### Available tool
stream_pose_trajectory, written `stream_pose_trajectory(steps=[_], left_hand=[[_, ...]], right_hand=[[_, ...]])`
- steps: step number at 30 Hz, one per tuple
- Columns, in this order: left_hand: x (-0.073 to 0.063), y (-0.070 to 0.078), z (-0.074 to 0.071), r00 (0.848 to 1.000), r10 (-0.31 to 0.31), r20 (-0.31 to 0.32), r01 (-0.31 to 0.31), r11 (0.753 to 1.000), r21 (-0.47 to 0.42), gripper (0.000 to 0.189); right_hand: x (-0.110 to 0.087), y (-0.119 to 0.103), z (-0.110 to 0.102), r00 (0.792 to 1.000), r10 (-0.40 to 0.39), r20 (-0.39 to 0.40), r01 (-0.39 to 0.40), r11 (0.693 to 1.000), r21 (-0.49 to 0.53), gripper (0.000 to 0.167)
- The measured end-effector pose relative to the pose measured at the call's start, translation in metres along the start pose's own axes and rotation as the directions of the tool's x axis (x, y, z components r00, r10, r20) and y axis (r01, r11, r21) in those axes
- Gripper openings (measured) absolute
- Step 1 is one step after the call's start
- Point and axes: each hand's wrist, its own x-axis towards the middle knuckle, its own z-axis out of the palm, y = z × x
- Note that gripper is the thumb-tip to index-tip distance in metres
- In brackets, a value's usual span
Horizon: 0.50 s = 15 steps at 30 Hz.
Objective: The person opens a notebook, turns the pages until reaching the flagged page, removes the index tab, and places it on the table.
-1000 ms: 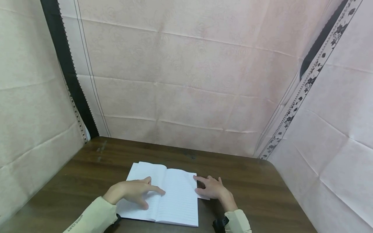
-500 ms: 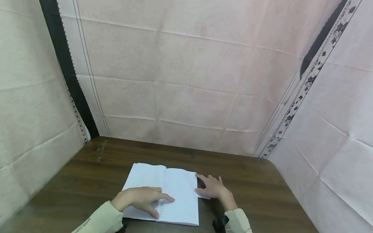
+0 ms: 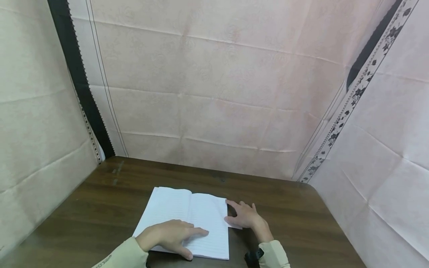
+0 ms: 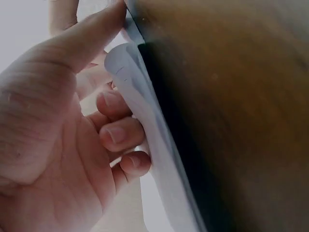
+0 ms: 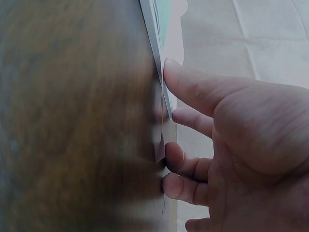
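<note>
An open lined notebook (image 3: 207,212) lies on the brown table. My left hand (image 3: 172,236) rests across its lower middle, fingers pointing right over the right page and thumb near the bottom edge. In the left wrist view the page edge (image 4: 154,130) bulges up beside the fingers of my left hand (image 4: 58,121). At the notebook's right side, my right hand (image 3: 246,216) has its fingers spread, index fingertip at the upper right corner. Its thumb lies by a slip of white paper (image 3: 236,226) jutting from under the right page. In the right wrist view, my right hand's thumb (image 5: 193,87) touches the paper edge.
The dark brown wooden table (image 3: 288,223) extends around the notebook. Pale creased cloth (image 3: 214,93) hangs behind it, with more cloth at the left (image 3: 40,130) and right. A dark wristband (image 3: 253,257) sits on the right wrist.
My left hand has slid right and toward me over the notebook, from the left page and fold onto the lower right page. My right hand has stayed nearly in place.
</note>
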Motion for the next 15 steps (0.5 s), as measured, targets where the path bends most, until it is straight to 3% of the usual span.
stream_pose_trajectory(steps=[7, 15], left_hand=[[0.0023, 0.0011, 0.0007, 0.999, 0.032, -0.016, -0.032, 0.999, -0.026, 0.081], [0.0006, -0.0005, 0.0003, 0.999, 0.045, -0.026, -0.046, 0.999, -0.017, 0.078]], right_hand=[[-0.0006, -0.0001, -0.0005, 1.000, -0.002, -0.010, 0.002, 1.000, -0.004, 0.066], [0.0001, 0.0018, 0.0005, 1.000, -0.017, -0.008, 0.017, 1.000, 0.008, 0.066]])
